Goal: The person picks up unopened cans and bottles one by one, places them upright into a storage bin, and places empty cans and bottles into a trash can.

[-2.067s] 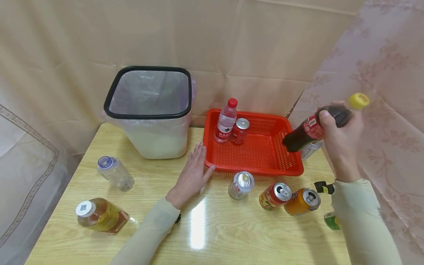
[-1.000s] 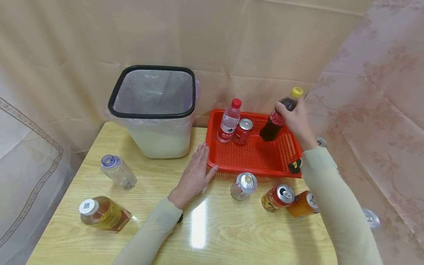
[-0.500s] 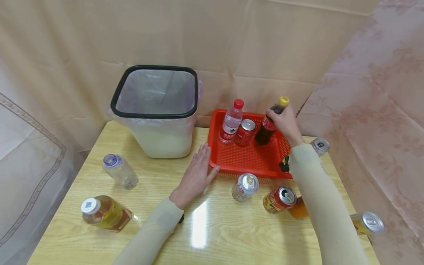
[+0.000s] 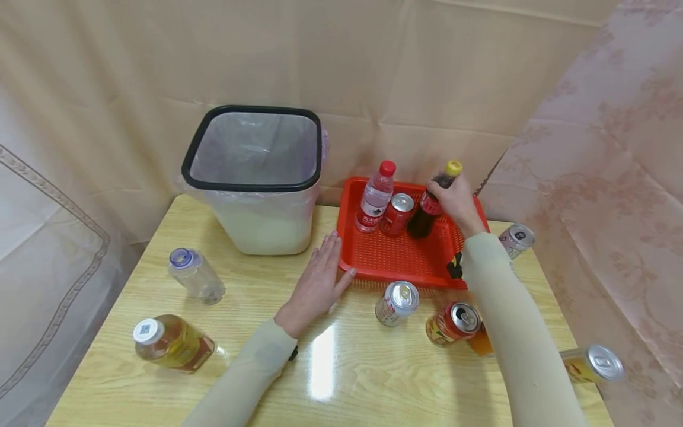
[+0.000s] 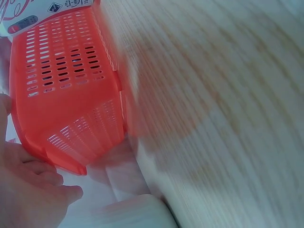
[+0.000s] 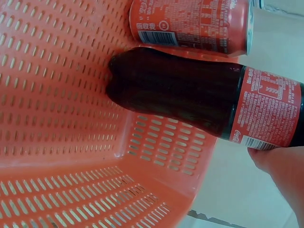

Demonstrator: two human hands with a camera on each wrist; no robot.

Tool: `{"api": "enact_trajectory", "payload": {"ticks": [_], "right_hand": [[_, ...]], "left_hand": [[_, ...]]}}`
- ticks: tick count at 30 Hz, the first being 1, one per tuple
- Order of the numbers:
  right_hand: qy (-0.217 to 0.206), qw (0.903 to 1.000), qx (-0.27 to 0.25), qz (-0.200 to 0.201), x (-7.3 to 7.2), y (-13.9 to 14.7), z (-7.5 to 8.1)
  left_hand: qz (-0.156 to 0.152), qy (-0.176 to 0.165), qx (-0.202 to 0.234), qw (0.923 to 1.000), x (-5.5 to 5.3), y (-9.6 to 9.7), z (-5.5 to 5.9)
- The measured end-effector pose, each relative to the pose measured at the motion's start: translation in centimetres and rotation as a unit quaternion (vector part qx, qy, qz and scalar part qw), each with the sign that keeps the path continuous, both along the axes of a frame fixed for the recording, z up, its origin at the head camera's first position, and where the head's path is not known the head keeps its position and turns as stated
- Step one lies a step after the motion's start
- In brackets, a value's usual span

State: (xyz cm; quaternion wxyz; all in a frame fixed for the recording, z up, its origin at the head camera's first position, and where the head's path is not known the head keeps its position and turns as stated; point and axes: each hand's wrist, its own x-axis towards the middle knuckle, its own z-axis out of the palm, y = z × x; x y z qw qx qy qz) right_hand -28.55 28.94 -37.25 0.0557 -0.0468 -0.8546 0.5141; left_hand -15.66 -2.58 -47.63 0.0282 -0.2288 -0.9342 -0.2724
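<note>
My right hand grips a cola bottle with a yellow cap by its upper part. The bottle's base is down inside the red perforated basket, beside a red can. A water bottle with a red cap stands left of that can. In the right wrist view the cola bottle lies across the picture, its base near the basket's floor. My left hand, fingers extended, touches the left rim of the basket; the left wrist view shows its fingers along the rim.
A lined white bin stands left of the basket. An uncapped clear bottle and a tea-coloured bottle are at left. In front are a white can, a red-yellow can and a part-hidden orange can. More cans stand at right.
My right hand has carried the cola bottle from right of the basket leftward and down into it, next to the red can. The left hand has stayed at the rim. The view has shifted slightly.
</note>
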Motion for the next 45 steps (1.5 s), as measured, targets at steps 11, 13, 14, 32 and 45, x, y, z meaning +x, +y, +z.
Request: {"api": "enact_trajectory", "payload": {"ticks": [11,13,14,32,45], "right_hand": [[-0.02,0.9996,-0.004,0.02,0.3,0.5,-0.2],[-0.02,0.9994,0.006,0.027,0.4,0.7,-0.2],[-0.019,0.9993,0.009,0.03,0.4,0.8,-0.2],[-0.039,0.9984,0.017,0.038,2.2,2.5,1.5],[-0.002,0.9973,0.065,0.034,5.2,3.2,4.4]], "left_hand": [[-0.003,0.017,-0.001,0.9998,0.1,0.1,0.0],[-0.002,0.017,0.0,0.9999,0.1,0.1,0.1],[-0.002,0.015,0.001,0.9999,0.1,0.0,0.1],[0.005,-0.008,0.011,0.9999,0.0,0.1,0.0],[0.003,-0.008,0.012,0.9999,0.0,0.1,0.0]]}}
